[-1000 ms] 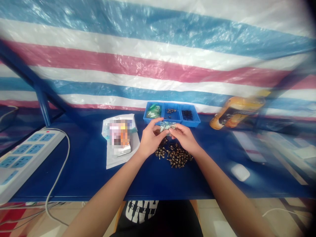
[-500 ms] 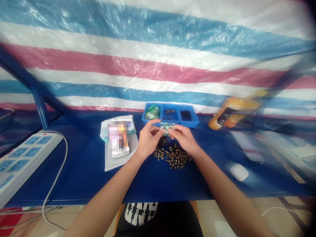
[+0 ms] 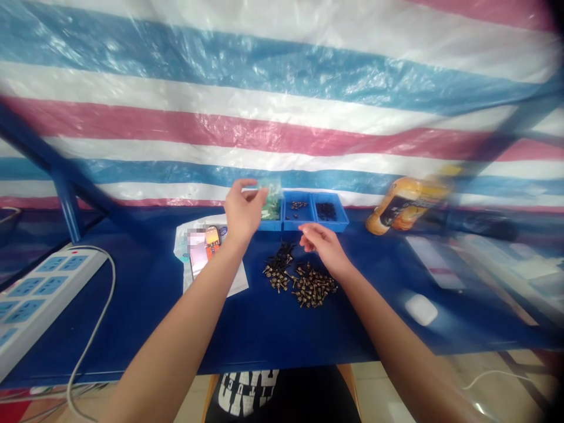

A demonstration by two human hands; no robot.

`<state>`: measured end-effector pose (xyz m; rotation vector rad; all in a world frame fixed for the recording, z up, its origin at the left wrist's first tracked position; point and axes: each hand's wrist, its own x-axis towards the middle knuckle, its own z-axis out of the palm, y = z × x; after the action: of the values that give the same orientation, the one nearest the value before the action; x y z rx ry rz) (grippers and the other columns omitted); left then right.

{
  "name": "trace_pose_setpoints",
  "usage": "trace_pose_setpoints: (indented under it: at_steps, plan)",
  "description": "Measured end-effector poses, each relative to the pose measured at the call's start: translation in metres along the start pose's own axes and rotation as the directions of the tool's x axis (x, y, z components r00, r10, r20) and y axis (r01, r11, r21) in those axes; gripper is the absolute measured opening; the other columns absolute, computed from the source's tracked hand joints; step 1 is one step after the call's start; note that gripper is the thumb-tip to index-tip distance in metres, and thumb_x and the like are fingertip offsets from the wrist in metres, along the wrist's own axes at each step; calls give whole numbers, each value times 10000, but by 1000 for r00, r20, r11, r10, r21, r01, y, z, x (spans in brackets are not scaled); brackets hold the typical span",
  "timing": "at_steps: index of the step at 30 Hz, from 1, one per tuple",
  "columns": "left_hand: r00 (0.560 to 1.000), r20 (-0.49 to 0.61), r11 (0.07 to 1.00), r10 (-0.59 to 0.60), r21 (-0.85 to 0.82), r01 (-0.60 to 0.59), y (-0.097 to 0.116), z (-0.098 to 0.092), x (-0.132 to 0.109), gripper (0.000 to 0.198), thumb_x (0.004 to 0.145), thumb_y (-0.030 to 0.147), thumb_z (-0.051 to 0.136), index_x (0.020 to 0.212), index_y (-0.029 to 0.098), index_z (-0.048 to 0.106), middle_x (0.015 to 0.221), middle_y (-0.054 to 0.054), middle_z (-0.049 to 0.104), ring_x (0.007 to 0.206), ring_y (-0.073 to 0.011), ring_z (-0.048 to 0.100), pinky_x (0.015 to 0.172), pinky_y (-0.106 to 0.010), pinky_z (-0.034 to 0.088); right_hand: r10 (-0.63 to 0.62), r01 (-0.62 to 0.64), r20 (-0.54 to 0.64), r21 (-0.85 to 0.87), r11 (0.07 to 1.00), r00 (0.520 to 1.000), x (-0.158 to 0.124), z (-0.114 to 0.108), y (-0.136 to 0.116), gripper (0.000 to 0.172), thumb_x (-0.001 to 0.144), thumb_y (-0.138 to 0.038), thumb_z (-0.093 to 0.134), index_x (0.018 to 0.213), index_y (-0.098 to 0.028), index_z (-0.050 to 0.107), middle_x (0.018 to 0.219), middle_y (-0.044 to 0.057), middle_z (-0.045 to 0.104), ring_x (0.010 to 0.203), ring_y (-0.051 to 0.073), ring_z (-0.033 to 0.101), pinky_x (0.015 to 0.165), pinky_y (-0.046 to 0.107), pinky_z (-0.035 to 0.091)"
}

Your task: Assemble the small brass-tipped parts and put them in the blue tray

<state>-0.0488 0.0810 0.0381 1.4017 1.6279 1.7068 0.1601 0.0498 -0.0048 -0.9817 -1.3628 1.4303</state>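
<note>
My left hand [image 3: 244, 208] is raised over the left compartment of a blue tray [image 3: 293, 225]. At its thumb and fingertips is a small clear plastic bag [image 3: 272, 187], blurred, so the exact grip is hard to make out. Bags with a green tint [image 3: 272, 208] lie in the compartment beneath. My right hand [image 3: 324, 244] hovers just in front of the tray, loosely curled, its thumb and fingers apart and nothing visible between them. Below it on the blue table are a pile of brass-coloured screw-like pieces [image 3: 314, 286] and a smaller pile of dark ones [image 3: 284, 254].
Small metal parts [image 3: 298, 205] and black parts [image 3: 326, 210] fill the other compartments. A phone [image 3: 212, 236] lies on a white bag [image 3: 238, 282] at left, beyond it a power strip [image 3: 48, 282]. To the right are an orange drink bottle [image 3: 394, 202] and a white case [image 3: 421, 309].
My hands have parted. The left moved up and left with the small bag to the tray's left compartment, while the right let go of it and stays near the piles.
</note>
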Motion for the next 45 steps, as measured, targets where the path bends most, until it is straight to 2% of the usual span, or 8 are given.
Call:
trace_pose_setpoints:
  at_steps: [6, 11, 14, 20, 24, 30, 35, 45]
  plan:
    - [994, -27, 891, -102, 442, 103, -27, 16, 58, 321, 838, 333, 660, 1133, 208, 629, 928, -89, 727, 921, -264, 668, 831, -389, 496, 6, -2, 68, -56, 998, 998, 2, -1, 8, 338, 842, -488, 660, 1001, -191, 692, 747, 11, 652, 639, 129, 549, 638, 279, 442]
    - [961, 112, 711, -254, 695, 107, -38, 26, 62, 266, 830, 322, 646, 1081, 236, 672, 1052, -135, 706, 1058, -350, 632, 878, -470, 484, -5, 16, 104, -109, 994, 995, 1, 1, 9, 353, 857, -500, 636, 1006, -185, 689, 754, 15, 654, 653, 137, 556, 650, 281, 448]
    - [975, 152, 608, -163, 794, -22, -32, 31, 55, 222, 856, 301, 591, 1041, 242, 701, 1200, -156, 646, 1131, -376, 587, 873, -480, 485, -17, 32, 117, -124, 992, 993, 1, 0, 8, 341, 870, -494, 619, 1011, -191, 686, 766, 14, 654, 664, 138, 559, 659, 282, 450]
    - [972, 233, 575, 29, 792, -207, -19, 33, 33, 328, 958, 384, 426, 1071, 216, 684, 1094, -153, 680, 1023, -352, 625, 871, -495, 467, -96, 120, 80, -391, 913, 992, 1, -7, 7, 287, 925, -459, 548, 1000, -215, 679, 807, 23, 668, 735, 172, 602, 718, 314, 461]
    - [962, 238, 571, 130, 776, -269, -10, 32, 8, 337, 958, 398, 447, 1006, 182, 702, 1077, -157, 700, 1046, -355, 618, 925, -508, 427, -207, 240, 136, -729, 642, 969, -2, -7, 8, 265, 923, -415, 571, 1058, -229, 703, 981, 58, 681, 918, 217, 592, 857, 368, 439]
    - [891, 349, 789, 291, 440, -429, -1, 15, -55, 257, 977, 341, 458, 1029, 201, 667, 968, -59, 711, 830, -197, 648, 794, -311, 479, -102, 301, 283, -878, 372, 954, -10, 1, 12, 450, 920, -532, 558, 1312, -316, 609, 1403, 79, 535, 1225, 330, 438, 952, 488, 372]
    - [865, 436, 799, 250, 411, -438, -9, -1, -89, 152, 942, 282, 534, 987, 228, 668, 933, -25, 700, 856, -185, 648, 798, -291, 484, -100, 323, 308, -877, 357, 946, -11, 6, 14, 325, 976, -412, 510, 1260, -323, 643, 1302, 61, 604, 1164, 285, 475, 931, 457, 356]
    - [854, 457, 838, 248, 340, -426, -13, -2, -91, 144, 944, 257, 534, 997, 229, 665, 938, -23, 699, 823, -172, 642, 800, -298, 493, -172, 361, 317, -828, 430, 933, -3, 1, 17, 239, 963, -200, 525, 1048, -260, 740, 1024, 42, 686, 986, 199, 605, 843, 326, 400]
